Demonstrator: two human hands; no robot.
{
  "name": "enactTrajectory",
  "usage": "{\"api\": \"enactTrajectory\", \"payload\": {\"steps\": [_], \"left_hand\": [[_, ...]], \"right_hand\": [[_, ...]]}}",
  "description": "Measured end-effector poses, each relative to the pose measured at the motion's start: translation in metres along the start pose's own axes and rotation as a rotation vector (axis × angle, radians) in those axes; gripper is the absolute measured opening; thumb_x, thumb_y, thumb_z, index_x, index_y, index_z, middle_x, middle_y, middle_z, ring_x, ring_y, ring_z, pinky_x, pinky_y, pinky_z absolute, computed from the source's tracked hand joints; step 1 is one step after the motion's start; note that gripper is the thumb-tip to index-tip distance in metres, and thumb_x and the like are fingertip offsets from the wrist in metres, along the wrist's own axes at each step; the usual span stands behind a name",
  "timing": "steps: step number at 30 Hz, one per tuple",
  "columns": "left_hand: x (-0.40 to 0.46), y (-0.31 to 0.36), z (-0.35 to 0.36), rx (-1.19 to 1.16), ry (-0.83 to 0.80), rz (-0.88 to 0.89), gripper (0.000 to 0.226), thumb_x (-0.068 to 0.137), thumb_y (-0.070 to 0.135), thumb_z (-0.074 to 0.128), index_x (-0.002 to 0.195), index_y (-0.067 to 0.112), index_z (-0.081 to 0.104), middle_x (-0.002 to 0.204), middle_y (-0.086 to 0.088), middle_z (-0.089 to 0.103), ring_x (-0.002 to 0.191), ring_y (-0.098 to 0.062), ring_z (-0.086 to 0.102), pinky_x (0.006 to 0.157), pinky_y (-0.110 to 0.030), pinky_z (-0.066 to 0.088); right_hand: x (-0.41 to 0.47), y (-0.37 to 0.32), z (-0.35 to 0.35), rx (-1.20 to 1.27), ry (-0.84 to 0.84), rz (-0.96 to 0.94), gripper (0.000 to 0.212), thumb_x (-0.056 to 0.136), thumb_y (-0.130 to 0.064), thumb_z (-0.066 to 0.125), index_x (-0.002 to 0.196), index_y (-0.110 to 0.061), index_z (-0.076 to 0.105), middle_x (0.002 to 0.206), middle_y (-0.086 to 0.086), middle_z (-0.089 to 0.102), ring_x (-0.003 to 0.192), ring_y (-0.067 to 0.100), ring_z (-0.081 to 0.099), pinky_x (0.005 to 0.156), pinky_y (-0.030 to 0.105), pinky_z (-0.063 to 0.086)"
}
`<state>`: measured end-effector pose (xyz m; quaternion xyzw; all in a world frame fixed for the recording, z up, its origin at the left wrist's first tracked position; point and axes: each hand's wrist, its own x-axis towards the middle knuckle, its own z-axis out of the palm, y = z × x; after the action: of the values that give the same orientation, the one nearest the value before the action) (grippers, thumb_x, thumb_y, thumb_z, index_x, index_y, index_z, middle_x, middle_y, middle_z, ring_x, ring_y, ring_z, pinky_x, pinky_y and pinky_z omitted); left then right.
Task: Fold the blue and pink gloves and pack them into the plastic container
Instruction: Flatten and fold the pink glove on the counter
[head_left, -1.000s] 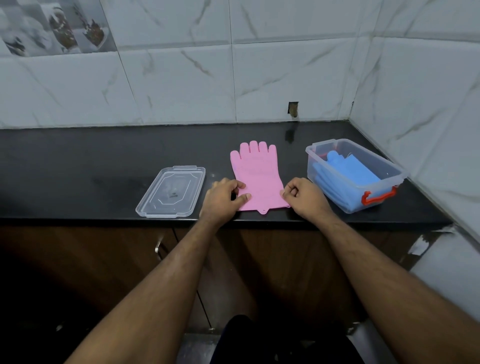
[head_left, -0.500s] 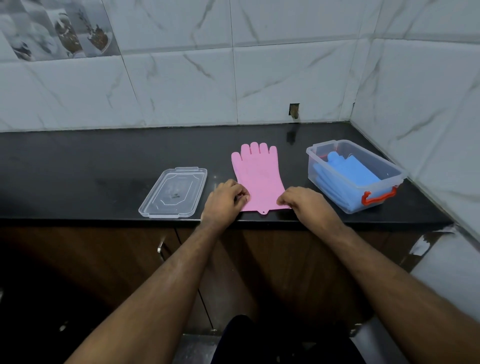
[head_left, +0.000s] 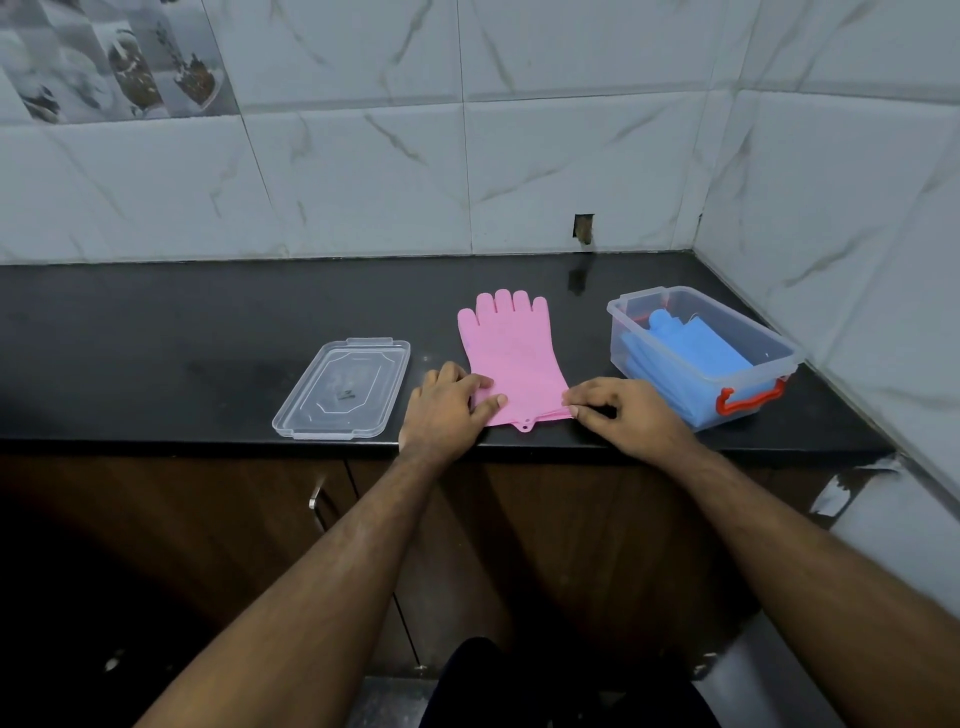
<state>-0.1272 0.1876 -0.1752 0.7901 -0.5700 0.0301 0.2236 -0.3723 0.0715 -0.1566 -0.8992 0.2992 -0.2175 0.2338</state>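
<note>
So the pink glove (head_left: 511, 353) is lying flat on the black desk (head_left: 156, 332), fingers pointing toward the tiled wall (head_left: 363, 171), cuff at the front edge. Both hands are on the cuff end. The left hand (head_left: 449, 405) sits on the cuff's left corner, thumb on top of the pink material and fingers curled at its edge, so that grip looks clamped on the glove. The right hand (head_left: 618, 410) pinches the cuff's right corner between thumb and fingertips — same deal, clamped on it.

The blue gloves (head_left: 685, 353) are already inside the clear plastic container (head_left: 779, 358), which stands to the right of the pink glove, near the corner of the wall. It has a red latch (head_left: 748, 397) on its near end. The container's clear lid (head_left: 343, 387) lies flat on the desk just left of the left hand — not touching it.
</note>
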Motion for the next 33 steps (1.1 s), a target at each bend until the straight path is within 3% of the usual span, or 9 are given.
{"api": "enactTrajectory", "payload": {"steps": [6,10,15,18,21,23,26,29,33], "left_hand": [[-0.003,0.001,-0.002,-0.072,0.081,0.046,0.035,0.097,0.051,0.060,0.124,0.030,0.066,0.124,0.002,0.047,0.117,-0.017,0.045,0.095,-0.038,0.045],[-0.004,0.006,-0.004,-0.098,0.116,0.149,0.016,0.097,0.030,0.067,0.112,0.029,0.072,0.119,0.002,0.053,0.112,-0.018,0.048,0.088,-0.035,0.046],[-0.003,0.010,-0.005,-0.073,0.034,0.270,0.022,0.099,0.011,0.060,0.107,0.023,0.076,0.114,0.001,0.068,0.106,-0.021,0.060,0.088,-0.044,0.050],[-0.006,0.005,-0.005,-0.198,0.042,0.241,0.014,0.098,0.018,0.064,0.104,0.018,0.077,0.106,0.006,0.069,0.100,-0.013,0.061,0.085,-0.034,0.050],[-0.011,-0.003,-0.008,-0.384,0.039,0.159,0.020,0.093,0.036,0.074,0.092,0.018,0.081,0.084,0.018,0.063,0.079,0.003,0.059,0.069,-0.011,0.040],[-0.014,-0.008,-0.013,-0.483,-0.012,0.144,0.020,0.087,0.037,0.081,0.092,0.018,0.084,0.087,0.016,0.070,0.082,0.006,0.065,0.074,-0.003,0.041],[-0.018,-0.010,-0.018,-0.521,-0.072,0.159,0.021,0.082,0.025,0.087,0.100,0.014,0.084,0.104,0.002,0.077,0.097,-0.004,0.072,0.093,-0.017,0.052],[-0.022,-0.006,-0.018,-0.503,-0.046,0.154,0.025,0.083,0.023,0.086,0.103,0.010,0.083,0.107,-0.002,0.077,0.098,-0.009,0.072,0.094,-0.030,0.056],[-0.029,0.013,-0.016,-0.333,-0.102,0.115,0.067,0.076,0.052,0.085,0.129,0.014,0.072,0.116,0.000,0.063,0.108,-0.014,0.059,0.103,-0.036,0.048]], "right_hand": [[-0.005,0.003,0.001,0.016,0.069,-0.042,0.025,0.093,-0.012,0.071,0.115,-0.022,0.078,0.117,-0.013,0.072,0.103,-0.001,0.064,0.088,0.008,0.048],[-0.006,0.001,0.003,-0.040,0.074,-0.058,0.025,0.093,-0.012,0.071,0.115,-0.022,0.077,0.116,-0.014,0.069,0.101,0.000,0.063,0.088,0.010,0.048],[-0.006,-0.001,-0.002,-0.086,-0.054,-0.066,0.023,0.096,-0.023,0.068,0.118,-0.023,0.076,0.118,-0.016,0.064,0.104,0.003,0.061,0.091,0.019,0.051],[-0.002,-0.001,-0.007,-0.082,-0.110,-0.052,0.022,0.094,-0.025,0.070,0.116,-0.024,0.077,0.114,-0.019,0.063,0.103,0.001,0.060,0.090,0.019,0.050],[0.004,-0.003,-0.006,-0.078,-0.079,-0.011,0.019,0.094,-0.022,0.070,0.112,-0.023,0.077,0.110,-0.016,0.065,0.099,0.003,0.061,0.086,0.013,0.046],[0.006,-0.008,-0.001,-0.128,-0.056,-0.023,0.013,0.096,-0.022,0.067,0.107,-0.023,0.076,0.106,-0.014,0.064,0.098,0.006,0.061,0.087,0.017,0.048],[0.005,-0.013,0.004,-0.234,-0.038,-0.059,0.010,0.100,-0.021,0.061,0.101,-0.024,0.070,0.104,-0.014,0.060,0.096,0.008,0.057,0.086,0.020,0.047],[0.003,-0.014,0.008,-0.252,0.024,-0.057,0.014,0.102,-0.017,0.055,0.100,-0.023,0.067,0.105,-0.013,0.059,0.096,0.008,0.052,0.084,0.022,0.043],[-0.002,-0.019,0.010,-0.146,0.119,-0.032,0.015,0.103,-0.013,0.053,0.099,-0.021,0.066,0.105,-0.011,0.058,0.097,0.010,0.052,0.085,0.028,0.047]]}}
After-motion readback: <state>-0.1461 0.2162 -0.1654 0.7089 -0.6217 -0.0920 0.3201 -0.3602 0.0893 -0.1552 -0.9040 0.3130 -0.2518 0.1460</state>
